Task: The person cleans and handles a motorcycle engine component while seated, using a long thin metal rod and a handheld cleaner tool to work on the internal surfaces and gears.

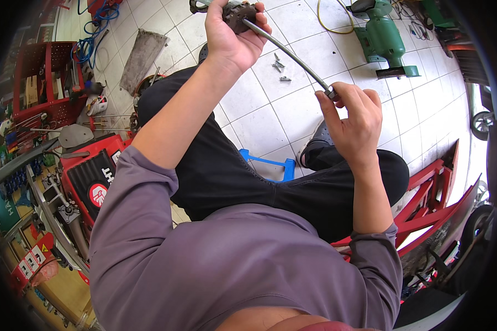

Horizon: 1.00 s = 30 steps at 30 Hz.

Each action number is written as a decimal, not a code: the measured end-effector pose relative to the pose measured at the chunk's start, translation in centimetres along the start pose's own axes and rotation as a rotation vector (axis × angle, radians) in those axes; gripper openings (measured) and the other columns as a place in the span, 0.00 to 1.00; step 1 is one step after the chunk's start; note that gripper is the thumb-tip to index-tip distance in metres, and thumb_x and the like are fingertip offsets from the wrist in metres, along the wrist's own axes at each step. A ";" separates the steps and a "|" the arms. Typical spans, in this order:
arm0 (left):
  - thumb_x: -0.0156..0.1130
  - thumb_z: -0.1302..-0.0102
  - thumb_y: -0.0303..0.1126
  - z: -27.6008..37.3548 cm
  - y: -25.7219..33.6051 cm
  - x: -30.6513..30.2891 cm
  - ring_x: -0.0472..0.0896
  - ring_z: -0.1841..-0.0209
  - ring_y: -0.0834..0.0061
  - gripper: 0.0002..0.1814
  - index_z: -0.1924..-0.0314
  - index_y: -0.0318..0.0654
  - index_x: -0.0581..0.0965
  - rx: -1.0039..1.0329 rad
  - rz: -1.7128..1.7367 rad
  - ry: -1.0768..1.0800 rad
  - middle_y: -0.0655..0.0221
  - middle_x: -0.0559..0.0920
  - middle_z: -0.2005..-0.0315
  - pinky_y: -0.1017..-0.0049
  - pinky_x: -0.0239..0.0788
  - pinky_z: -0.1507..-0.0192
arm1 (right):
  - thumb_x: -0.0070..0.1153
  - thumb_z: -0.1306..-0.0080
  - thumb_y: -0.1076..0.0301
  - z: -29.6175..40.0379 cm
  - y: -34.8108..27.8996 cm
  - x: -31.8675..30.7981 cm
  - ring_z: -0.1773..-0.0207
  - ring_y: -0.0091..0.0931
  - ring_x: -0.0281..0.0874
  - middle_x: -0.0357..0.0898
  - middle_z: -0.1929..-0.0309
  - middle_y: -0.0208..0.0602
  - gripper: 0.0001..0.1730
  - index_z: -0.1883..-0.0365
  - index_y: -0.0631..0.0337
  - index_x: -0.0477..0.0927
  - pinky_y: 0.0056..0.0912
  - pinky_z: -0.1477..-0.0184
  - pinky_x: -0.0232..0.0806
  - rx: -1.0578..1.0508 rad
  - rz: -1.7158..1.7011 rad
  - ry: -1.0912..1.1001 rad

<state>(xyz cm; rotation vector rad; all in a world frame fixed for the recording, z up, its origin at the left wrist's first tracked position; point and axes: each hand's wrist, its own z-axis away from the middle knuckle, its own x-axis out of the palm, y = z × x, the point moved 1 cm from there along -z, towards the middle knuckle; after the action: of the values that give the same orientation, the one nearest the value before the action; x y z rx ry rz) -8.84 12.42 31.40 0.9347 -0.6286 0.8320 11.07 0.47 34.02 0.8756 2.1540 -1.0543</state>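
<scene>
My left hand [236, 41] is wrapped around a dark, notched metal part [237, 17] at the top of the view. Out of that part a long thin metal rod [288, 51] slants down to the right. A hex nut [330, 92] sits at the rod's lower end. The thumb and fingers of my right hand [354, 118] pinch this nut end. Several small bolts or screws [279, 65] lie on the tiles below the rod. Part of the notched piece is hidden by my left fingers and the frame's edge.
A green bench grinder [383, 39] stands on the tiled floor at upper right. Between my legs is a blue plastic frame [288, 167]. A grey board [143, 58] lies left of my knee, near a red tool cabinet [45, 78]. Red metal framework [430, 186] stands at right.
</scene>
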 end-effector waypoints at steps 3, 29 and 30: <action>0.55 0.37 0.52 -0.1 0.0 -0.1 0.78 0.74 0.71 0.21 0.72 0.39 0.75 -0.011 0.007 -0.005 0.65 0.80 0.75 0.71 0.71 0.71 | 0.63 0.39 0.60 0.2 0.2 -0.2 0.84 0.28 0.61 0.67 0.85 0.28 0.13 0.77 0.56 0.74 0.31 0.72 0.52 0.015 0.009 -0.067; 0.58 0.35 0.44 0.0 0.0 0.0 0.78 0.75 0.72 0.14 0.69 0.40 0.73 0.185 -0.059 -0.043 0.60 0.80 0.74 0.70 0.74 0.71 | 0.57 0.34 0.64 0.8 0.6 1.7 0.79 0.17 0.66 0.70 0.83 0.31 0.13 0.62 0.67 0.72 0.20 0.75 0.59 0.581 -0.601 -0.176; 0.57 0.34 0.44 0.1 0.0 0.1 0.78 0.75 0.72 0.15 0.69 0.40 0.73 0.187 -0.056 -0.041 0.60 0.80 0.74 0.70 0.74 0.71 | 0.60 0.36 0.66 0.5 0.2 1.4 0.78 0.19 0.68 0.72 0.81 0.32 0.14 0.59 0.65 0.71 0.20 0.74 0.61 0.522 -0.499 -0.170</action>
<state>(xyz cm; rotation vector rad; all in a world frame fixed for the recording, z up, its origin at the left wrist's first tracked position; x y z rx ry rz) -8.85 12.39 31.52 1.1362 -0.5641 0.8330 10.49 0.60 32.66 0.4296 2.0249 -1.9236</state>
